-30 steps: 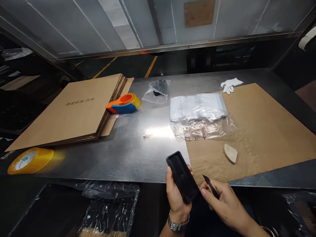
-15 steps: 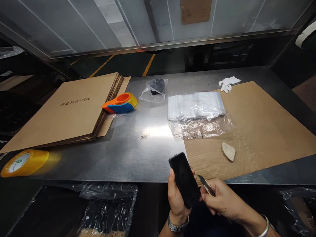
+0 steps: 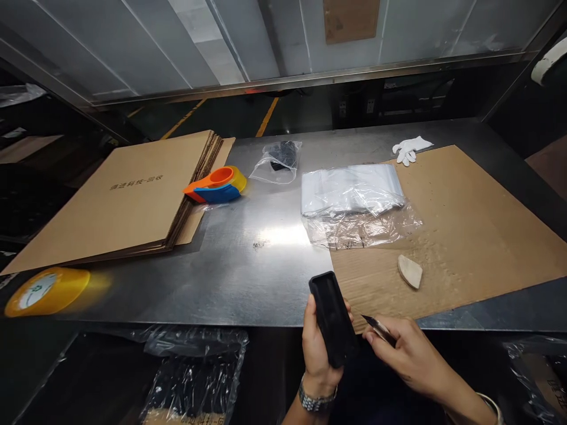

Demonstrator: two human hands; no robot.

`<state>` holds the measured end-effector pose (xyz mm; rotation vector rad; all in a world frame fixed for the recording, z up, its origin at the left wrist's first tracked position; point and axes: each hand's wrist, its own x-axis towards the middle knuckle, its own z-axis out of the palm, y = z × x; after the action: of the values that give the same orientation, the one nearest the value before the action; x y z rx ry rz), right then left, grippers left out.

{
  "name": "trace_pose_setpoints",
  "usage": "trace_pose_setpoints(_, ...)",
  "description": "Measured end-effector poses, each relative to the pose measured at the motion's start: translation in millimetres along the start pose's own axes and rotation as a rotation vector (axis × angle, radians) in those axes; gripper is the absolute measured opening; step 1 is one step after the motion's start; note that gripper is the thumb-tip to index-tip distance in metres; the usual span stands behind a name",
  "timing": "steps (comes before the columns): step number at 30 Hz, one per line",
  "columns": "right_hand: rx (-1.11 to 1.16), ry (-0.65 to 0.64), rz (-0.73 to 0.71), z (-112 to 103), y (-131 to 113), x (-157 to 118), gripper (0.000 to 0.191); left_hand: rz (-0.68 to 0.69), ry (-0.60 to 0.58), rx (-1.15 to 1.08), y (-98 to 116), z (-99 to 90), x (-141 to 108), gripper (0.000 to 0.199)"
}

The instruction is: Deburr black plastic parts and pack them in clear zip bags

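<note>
Fingers of left hand [image 3: 318,348] clenched round black case [image 3: 332,319]; right hand [image 3: 405,354] pinching blade [image 3: 375,328], tip beside case.

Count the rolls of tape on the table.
2: a yellow tape roll at the steel table's near-left corner, and one loaded in the orange and blue tape dispenser beside the flat brown cardboard stack. Others may be hidden.

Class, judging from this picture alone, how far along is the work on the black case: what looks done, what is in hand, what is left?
Done: a pile of clear bags lies on the metal table, and one small bag already holds something dark. In hand: the left hand grips the black case while the right hand points a small blade at its edge. Left: the case is unbagged; the flat cartons are unfolded.
</note>
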<state>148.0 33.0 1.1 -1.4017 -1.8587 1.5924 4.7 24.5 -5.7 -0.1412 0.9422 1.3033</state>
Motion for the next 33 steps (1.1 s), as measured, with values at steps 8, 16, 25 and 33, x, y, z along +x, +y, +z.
trace_pose_setpoints(8, -0.424, -0.050, -0.307, -0.8, -14.2, -0.2, 0.026, -0.268, 0.041, 0.039, -11.9, 3.9, 0.6, 0.047)
trace_pose_setpoints(16, -0.528, -0.131, -0.289, 1.0, -14.5, 2.8, 0.034, -0.305, 0.066, 0.023, -17.4, 4.2, -2.9, 0.042)
trace_pose_setpoints(25, -0.393, -0.057, -0.191, -7.4, -12.1, 5.7, 0.040, -0.240, -0.029, 0.060, -19.8, 3.6, -9.0, 0.026)
trace_pose_setpoints(33, -0.353, 0.113, -0.155, -26.3, -7.9, 16.5, 0.029, -0.317, -0.028, 0.327, -27.3, -2.6, -14.4, 0.048)
